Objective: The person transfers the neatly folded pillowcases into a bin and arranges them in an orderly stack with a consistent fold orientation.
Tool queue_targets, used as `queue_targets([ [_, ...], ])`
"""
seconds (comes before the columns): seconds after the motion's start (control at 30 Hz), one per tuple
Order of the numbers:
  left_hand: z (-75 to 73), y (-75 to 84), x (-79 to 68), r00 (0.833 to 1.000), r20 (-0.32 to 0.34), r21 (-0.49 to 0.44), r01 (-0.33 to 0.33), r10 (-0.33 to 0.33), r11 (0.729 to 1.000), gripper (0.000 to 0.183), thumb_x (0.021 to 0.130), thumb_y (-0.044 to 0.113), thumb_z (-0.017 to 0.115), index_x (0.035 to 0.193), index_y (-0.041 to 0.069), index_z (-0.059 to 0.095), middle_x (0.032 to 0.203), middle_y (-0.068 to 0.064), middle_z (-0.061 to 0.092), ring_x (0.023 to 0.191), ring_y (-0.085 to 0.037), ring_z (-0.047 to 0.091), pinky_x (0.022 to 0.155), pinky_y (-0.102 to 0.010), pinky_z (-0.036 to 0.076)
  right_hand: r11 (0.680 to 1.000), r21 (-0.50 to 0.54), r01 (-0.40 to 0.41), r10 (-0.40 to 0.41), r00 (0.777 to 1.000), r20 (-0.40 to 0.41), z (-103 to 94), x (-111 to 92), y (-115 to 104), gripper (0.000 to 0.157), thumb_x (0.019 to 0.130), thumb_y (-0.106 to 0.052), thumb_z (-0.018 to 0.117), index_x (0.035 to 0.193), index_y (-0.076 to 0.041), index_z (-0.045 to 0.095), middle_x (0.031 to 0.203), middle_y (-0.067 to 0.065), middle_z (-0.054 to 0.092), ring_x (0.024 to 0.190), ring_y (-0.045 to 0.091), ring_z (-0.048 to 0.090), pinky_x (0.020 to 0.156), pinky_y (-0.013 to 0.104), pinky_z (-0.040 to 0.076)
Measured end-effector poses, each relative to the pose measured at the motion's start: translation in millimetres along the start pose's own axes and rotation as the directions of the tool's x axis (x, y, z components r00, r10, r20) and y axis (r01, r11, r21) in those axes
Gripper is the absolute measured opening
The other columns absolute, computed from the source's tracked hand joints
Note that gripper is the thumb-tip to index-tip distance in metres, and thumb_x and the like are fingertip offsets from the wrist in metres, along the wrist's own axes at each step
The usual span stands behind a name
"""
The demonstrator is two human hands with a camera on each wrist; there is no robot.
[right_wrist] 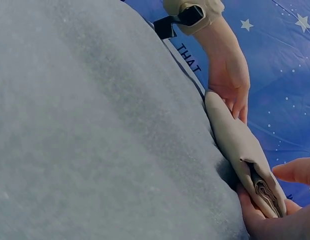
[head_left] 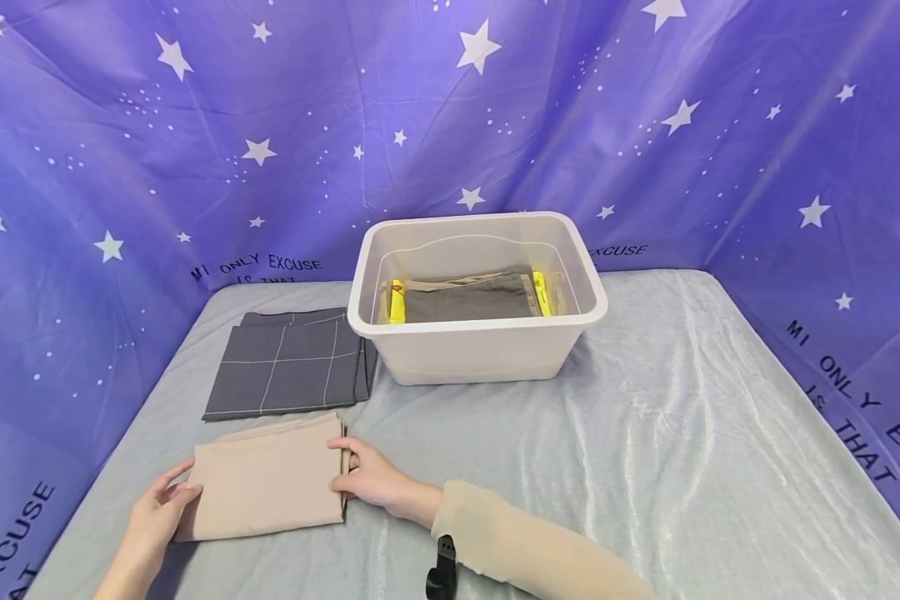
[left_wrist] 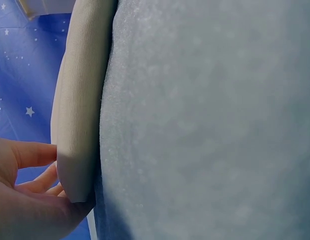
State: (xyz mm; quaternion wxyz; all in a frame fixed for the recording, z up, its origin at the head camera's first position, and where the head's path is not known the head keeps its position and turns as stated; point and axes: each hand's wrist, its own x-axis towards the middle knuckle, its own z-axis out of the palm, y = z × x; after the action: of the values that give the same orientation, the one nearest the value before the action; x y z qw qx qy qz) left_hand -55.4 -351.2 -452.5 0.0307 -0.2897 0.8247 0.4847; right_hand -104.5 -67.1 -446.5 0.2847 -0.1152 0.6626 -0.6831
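A folded beige cloth (head_left: 266, 479) lies on the near left of the bed-like surface, its layers stacked into a thick rectangle. My left hand (head_left: 153, 512) grips its left edge, thumb on one side and fingers on the other in the left wrist view. At the opposite edge, my right hand (head_left: 375, 479) holds the cloth between thumb and fingers; the right wrist view shows the rolled inner layers at that end. Just behind it lies a folded dark grey cloth (head_left: 281, 367) with white grid lines.
A white plastic bin (head_left: 480, 354) stands at the back centre, holding a folded grey-brown cloth (head_left: 468, 302) and yellow packets (head_left: 397, 302) at its sides. Pale grey plush fabric (head_left: 645, 450) covers the surface. A purple star-printed curtain (head_left: 330, 100) hangs around it.
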Motion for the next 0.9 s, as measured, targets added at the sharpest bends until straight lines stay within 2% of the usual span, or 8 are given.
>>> queue_targets([
  [0.13,-0.9,0.1,-0.8,1.000,0.011,-0.029,0.010,-0.010,1.000,0.048,0.087,0.011,0.050,0.132,0.015,0.035,0.069,0.027,0.051,0.068,0.008,0.049,0.063,-0.010,0.039,1.000,0.028,-0.013,0.013,1.000,-0.003,1.2,0.0,1.0,0.052,0.074,0.011,0.056,0.122,-0.005,0.046,0.075,0.003,0.056,0.061,0.008,0.053,0.057,0.022,0.048],
  [0.27,-2.8,1.9,-4.9,1.000,0.020,-0.079,0.004,-0.003,0.997,0.037,0.087,0.012,0.052,0.116,0.031,0.042,0.068,0.027,0.052,0.067,0.007,0.050,0.063,-0.012,0.041,0.998,0.067,-0.014,0.014,1.000,-0.011,1.5,-0.6,1.1,0.053,0.073,0.014,0.055,0.122,-0.003,0.046,0.079,0.007,0.059,0.067,0.011,0.056,0.059,0.026,0.050],
  [0.47,-6.2,8.4,-13.3,0.998,0.051,-0.168,-0.025,0.034,0.985,0.033,0.086,0.015,0.057,0.101,0.042,0.046,0.070,0.026,0.054,0.067,0.006,0.050,0.060,-0.014,0.042,0.994,0.110,-0.021,0.024,0.999,-0.024,-0.9,-1.9,-1.3,0.053,0.073,0.016,0.053,0.122,-0.003,0.046,0.083,0.007,0.061,0.070,0.013,0.057,0.060,0.028,0.051],
  [0.63,-9.9,9.9,-17.4,0.991,0.093,-0.311,-0.064,0.097,0.948,0.033,0.083,0.014,0.061,0.094,0.044,0.051,0.071,0.020,0.058,0.065,0.004,0.050,0.056,-0.016,0.039,0.990,0.138,-0.029,0.031,0.999,-0.011,-4.6,-2.8,-2.8,0.052,0.074,0.015,0.053,0.123,-0.005,0.047,0.086,0.006,0.061,0.073,0.014,0.059,0.062,0.030,0.052],
  [0.7,-11.0,7.9,-17.0,0.984,0.109,-0.367,-0.090,0.139,0.926,0.034,0.083,0.012,0.061,0.094,0.043,0.054,0.072,0.018,0.059,0.065,0.003,0.050,0.055,-0.016,0.039,0.989,0.144,-0.029,0.029,1.000,0.001,-6.2,-3.4,-3.4,0.052,0.075,0.015,0.053,0.123,-0.005,0.046,0.087,0.006,0.061,0.074,0.015,0.059,0.063,0.031,0.052],
  [0.9,-10.1,-1.8,-8.6,0.977,0.084,-0.413,-0.143,0.194,0.900,0.035,0.083,0.010,0.061,0.099,0.040,0.056,0.072,0.017,0.062,0.066,0.003,0.053,0.055,-0.016,0.041,0.988,0.149,-0.028,0.026,1.000,0.014,-9.6,-5.1,-8.6,0.051,0.076,0.014,0.053,0.123,-0.004,0.046,0.088,0.006,0.061,0.074,0.016,0.059,0.065,0.032,0.052],
])
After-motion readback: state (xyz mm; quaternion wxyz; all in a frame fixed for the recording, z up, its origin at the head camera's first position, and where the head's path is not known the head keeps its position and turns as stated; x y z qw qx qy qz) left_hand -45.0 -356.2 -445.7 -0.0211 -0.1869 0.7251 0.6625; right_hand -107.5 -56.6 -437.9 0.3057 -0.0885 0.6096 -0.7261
